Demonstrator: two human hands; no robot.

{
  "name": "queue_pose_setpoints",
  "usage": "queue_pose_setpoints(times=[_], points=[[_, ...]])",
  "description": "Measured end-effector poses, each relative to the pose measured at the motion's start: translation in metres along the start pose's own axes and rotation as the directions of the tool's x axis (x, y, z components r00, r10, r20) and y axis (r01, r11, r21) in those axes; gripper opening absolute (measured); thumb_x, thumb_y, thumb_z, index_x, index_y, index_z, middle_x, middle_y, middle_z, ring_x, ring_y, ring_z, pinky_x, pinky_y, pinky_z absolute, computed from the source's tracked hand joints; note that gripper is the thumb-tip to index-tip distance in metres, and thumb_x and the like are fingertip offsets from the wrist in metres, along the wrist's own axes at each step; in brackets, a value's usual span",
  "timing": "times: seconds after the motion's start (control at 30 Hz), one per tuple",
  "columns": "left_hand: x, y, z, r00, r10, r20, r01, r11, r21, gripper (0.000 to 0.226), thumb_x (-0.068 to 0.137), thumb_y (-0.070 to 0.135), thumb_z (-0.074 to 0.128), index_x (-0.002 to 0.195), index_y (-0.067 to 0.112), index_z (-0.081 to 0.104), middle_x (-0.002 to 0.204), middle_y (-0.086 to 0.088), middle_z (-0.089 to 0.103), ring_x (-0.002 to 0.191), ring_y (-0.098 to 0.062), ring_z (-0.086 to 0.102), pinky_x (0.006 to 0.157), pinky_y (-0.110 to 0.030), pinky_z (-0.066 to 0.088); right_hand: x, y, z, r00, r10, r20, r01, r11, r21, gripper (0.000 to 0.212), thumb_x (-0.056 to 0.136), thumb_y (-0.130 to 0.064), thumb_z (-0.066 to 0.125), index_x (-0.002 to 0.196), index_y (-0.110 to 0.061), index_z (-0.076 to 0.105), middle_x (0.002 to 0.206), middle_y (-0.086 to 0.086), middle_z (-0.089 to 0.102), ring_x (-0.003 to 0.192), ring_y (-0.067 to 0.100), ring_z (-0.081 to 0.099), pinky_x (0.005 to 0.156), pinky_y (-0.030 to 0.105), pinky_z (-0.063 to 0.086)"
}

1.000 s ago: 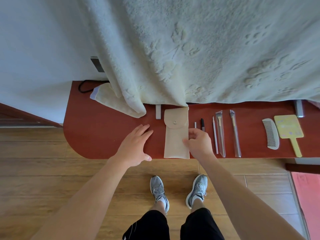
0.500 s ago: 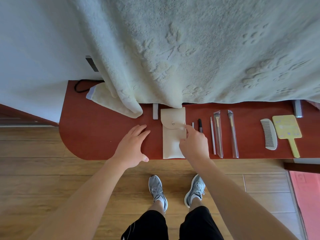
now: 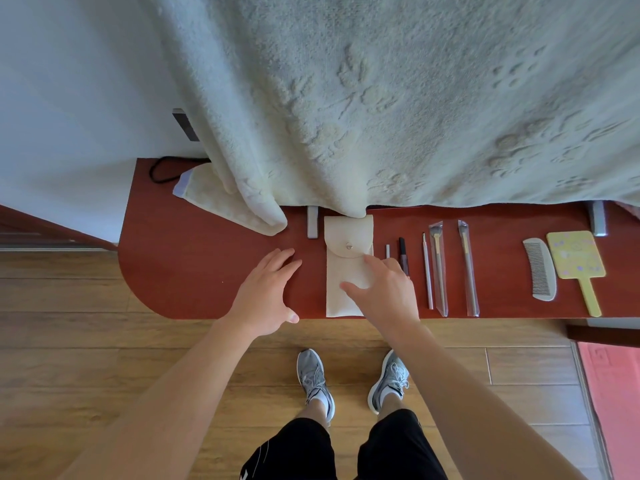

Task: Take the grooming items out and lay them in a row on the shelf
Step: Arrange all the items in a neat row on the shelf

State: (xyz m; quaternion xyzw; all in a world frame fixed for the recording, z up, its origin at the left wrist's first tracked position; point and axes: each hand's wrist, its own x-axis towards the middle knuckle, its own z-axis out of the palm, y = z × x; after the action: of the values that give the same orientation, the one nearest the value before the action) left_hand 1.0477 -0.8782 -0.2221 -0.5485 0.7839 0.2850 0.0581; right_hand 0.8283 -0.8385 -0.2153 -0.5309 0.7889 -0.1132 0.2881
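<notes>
Your right hand [image 3: 384, 289] lies spread and loose on the beige snap pouch [image 3: 348, 271] at frame centre, covering its lower right and gripping nothing. Your left hand [image 3: 265, 292] rests flat, fingers straight, on the red shelf [image 3: 194, 271] just left of the pouch. To the right lie, in a row:

- a short grey stick [image 3: 388, 251] and a dark pencil-like item [image 3: 402, 254], both half hidden behind your right hand
- a thin metal tool [image 3: 426, 271]
- two sleeved brushes [image 3: 438, 268] [image 3: 468, 271]
- a comb [image 3: 540, 270]
- a yellow hand mirror [image 3: 576, 259]

A fleece blanket [image 3: 381, 98] hides the shelf's back edge.
</notes>
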Motion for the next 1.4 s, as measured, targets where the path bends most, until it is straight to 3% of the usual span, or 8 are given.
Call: queue_pose_setpoints(times=[0.1, 0.3, 0.93, 1.13, 1.4], points=[[0.0, 0.0, 0.0, 1.0, 0.001, 0.0, -0.001, 1.0, -0.003, 0.11, 0.065, 0.037, 0.089, 0.155, 0.023, 0.028, 0.164, 0.01, 0.013, 0.152, -0.013, 0.005, 0.117, -0.038, 0.027, 0.0, 0.0, 0.003, 1.0, -0.001, 0.008, 0.001, 1.0, -0.031, 0.064, 0.081, -0.052, 0.068, 0.137, -0.026, 0.05, 0.124, 0.002, 0.053, 0.105, 0.02, 0.058, 0.081, 0.024, 0.04], [0.0, -0.001, 0.001, 1.0, 0.001, 0.001, -0.001, 1.0, -0.006, 0.109, 0.065, 0.037, 0.089, 0.155, 0.023, 0.028, 0.164, 0.011, 0.012, 0.152, -0.012, 0.004, 0.117, -0.037, 0.027, 0.002, -0.001, 0.006, 1.0, 0.007, 0.005, -0.006, 0.998, -0.055, 0.058, 0.081, -0.051, 0.067, 0.132, -0.026, 0.053, 0.12, 0.002, 0.053, 0.099, 0.019, 0.058, 0.078, 0.023, 0.038], [0.0, -0.002, 0.003, 1.0, 0.006, 0.008, -0.006, 1.0, -0.001, 0.109, 0.067, 0.035, 0.089, 0.156, 0.023, 0.026, 0.165, 0.01, 0.011, 0.152, -0.014, 0.004, 0.118, -0.037, 0.025, 0.002, -0.001, 0.005, 1.0, -0.004, -0.012, 0.003, 0.997, -0.079, 0.056, 0.08, -0.056, 0.065, 0.127, -0.026, 0.054, 0.113, -0.001, 0.049, 0.09, 0.015, 0.053, 0.075, 0.024, 0.045], [-0.001, -0.001, -0.001, 0.999, 0.028, 0.042, -0.027, 0.999, -0.022, 0.105, 0.072, 0.039, 0.084, 0.156, 0.022, 0.023, 0.165, 0.009, 0.008, 0.152, -0.014, 0.004, 0.119, -0.04, 0.025, -0.001, -0.003, -0.002, 0.999, 0.007, -0.032, -0.009, 0.997, -0.073, 0.063, 0.081, -0.058, 0.065, 0.133, -0.026, 0.051, 0.125, 0.0, 0.05, 0.103, 0.017, 0.057, 0.086, 0.031, 0.052], [-0.004, 0.019, -0.019, 0.984, 0.049, -0.174, -0.078, 0.983, -0.166, 0.075, 0.094, 0.047, 0.058, 0.155, 0.02, 0.026, 0.162, 0.002, 0.026, 0.149, -0.013, 0.021, 0.121, -0.035, 0.023, -0.009, 0.003, -0.028, 0.998, 0.0, -0.063, -0.006, 0.995, -0.095, 0.066, 0.086, -0.058, 0.06, 0.141, -0.025, 0.044, 0.136, -0.001, 0.049, 0.108, 0.016, 0.058, 0.087, 0.034, 0.055]])
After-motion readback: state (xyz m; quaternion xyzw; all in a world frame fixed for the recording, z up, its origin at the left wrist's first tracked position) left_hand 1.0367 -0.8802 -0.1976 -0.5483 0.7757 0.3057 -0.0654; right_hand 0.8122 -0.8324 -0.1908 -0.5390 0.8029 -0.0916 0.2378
